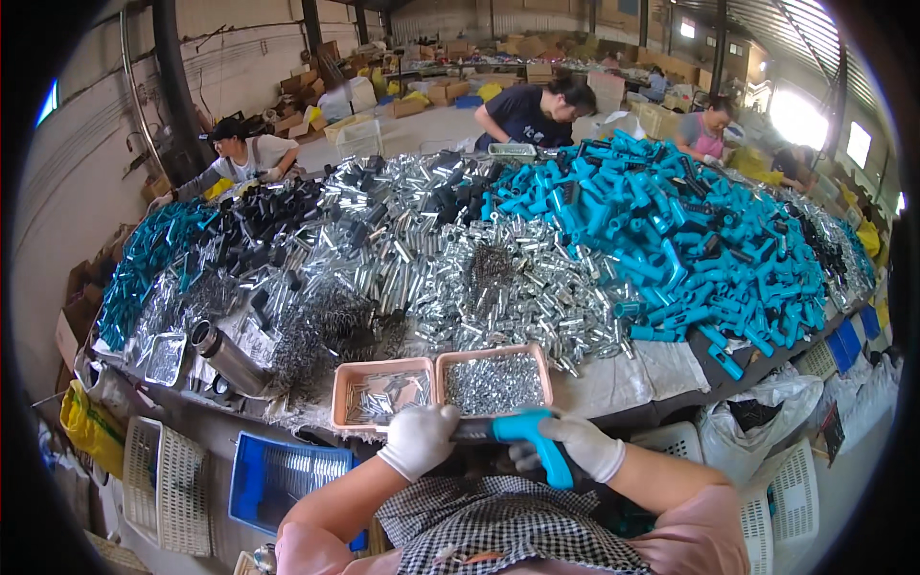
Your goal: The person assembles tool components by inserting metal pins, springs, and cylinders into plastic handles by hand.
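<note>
Both my hands wear white gloves and hold one teal pistol-shaped tool (550, 450) level in front of my apron. My left hand (420, 443) is closed round the far left end of its dark barrel (472, 429). On the right, my right hand (581, 445) grips the teal body at its rear, with the handle pointing down. Just beyond my hands, two pink trays sit on the table edge. The left tray (337, 395) holds slim metal pins, and the right tray (547, 376) is full of small metal pieces.
Heaped on the table are teal plastic housings (661, 220), shiny metal parts (412, 259) and dark springs (321, 331). A steel flask (230, 359) leans at the left. Below stand a blue crate (251, 479) and white baskets (187, 489). Several people work around the table (632, 379).
</note>
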Demonstrator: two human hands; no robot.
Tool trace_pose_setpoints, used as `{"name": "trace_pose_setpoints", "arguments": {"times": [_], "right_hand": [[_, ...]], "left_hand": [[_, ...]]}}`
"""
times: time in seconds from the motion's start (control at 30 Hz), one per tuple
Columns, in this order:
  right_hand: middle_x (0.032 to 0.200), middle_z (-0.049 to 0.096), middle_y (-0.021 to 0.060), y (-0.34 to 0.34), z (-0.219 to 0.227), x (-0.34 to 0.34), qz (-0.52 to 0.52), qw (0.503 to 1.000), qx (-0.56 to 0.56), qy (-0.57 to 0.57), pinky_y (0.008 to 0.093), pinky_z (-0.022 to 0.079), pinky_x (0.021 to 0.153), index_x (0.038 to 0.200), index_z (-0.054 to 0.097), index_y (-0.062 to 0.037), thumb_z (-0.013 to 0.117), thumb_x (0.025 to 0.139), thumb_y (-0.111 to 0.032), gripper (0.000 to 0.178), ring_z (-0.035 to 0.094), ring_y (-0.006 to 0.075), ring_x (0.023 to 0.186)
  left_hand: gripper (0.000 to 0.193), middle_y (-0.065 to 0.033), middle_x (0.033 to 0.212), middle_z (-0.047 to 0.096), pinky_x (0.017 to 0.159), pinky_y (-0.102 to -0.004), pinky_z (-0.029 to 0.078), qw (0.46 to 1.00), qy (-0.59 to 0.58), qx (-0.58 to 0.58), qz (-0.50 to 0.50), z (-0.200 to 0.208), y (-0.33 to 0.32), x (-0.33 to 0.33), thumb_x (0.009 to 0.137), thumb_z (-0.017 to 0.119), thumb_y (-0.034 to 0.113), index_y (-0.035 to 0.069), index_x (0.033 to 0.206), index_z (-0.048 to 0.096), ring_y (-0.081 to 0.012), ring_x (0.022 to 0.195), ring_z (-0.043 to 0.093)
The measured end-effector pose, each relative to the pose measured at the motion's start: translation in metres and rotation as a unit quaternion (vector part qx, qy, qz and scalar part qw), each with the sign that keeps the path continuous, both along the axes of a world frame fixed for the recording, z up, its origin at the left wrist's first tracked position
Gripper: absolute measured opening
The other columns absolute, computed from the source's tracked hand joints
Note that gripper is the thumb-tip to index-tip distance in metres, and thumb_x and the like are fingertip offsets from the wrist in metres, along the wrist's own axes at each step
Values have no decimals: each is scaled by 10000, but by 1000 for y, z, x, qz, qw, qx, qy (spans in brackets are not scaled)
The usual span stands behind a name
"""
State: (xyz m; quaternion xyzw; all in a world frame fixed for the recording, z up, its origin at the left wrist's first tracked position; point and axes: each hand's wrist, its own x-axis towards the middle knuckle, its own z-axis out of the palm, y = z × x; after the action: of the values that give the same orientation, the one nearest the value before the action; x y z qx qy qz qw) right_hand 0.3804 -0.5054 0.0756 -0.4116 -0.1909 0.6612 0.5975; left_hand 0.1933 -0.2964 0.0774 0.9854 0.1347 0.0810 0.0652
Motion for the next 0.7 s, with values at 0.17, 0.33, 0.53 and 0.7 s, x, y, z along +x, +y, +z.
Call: {"name": "trace_pose_setpoints", "arguments": {"times": [0.17,0.33,0.53,0.7], "right_hand": [[1466,461,275,-23,50,-19,-140,718,288,-618,415,271,1170,1426,469,48,629,929,-278,616,398,374,1420],[1279,652,190,1,38,22,-239,854,131,-443,363,454,1034,1239,650,20,470,900,-23,386,631,289,1169],[1358,597,194,-3,43,7,-98,666,475,-566,449,371,1133,1293,616,12,620,912,-158,417,546,309,1304],[1379,586,190,-1,39,-8,-170,824,300,-450,438,301,1174,1304,605,41,509,863,2,453,465,328,1377]], "left_hand": [[214,-168,814,691,698,-480,556,979,122,-133,93,15,-17,-4,789,670,189,76,970,656,-360,805,699],[302,-143,752,675,666,-453,547,981,-68,-177,-33,-16,-34,-18,762,789,327,85,905,680,-339,729,690],[284,-165,746,666,666,-436,544,954,63,-257,-139,-26,-51,-19,753,780,276,94,939,665,-367,735,675],[257,-183,803,690,690,-463,558,961,-63,-230,143,-14,-15,-10,795,725,312,83,906,686,-363,763,693]]}}
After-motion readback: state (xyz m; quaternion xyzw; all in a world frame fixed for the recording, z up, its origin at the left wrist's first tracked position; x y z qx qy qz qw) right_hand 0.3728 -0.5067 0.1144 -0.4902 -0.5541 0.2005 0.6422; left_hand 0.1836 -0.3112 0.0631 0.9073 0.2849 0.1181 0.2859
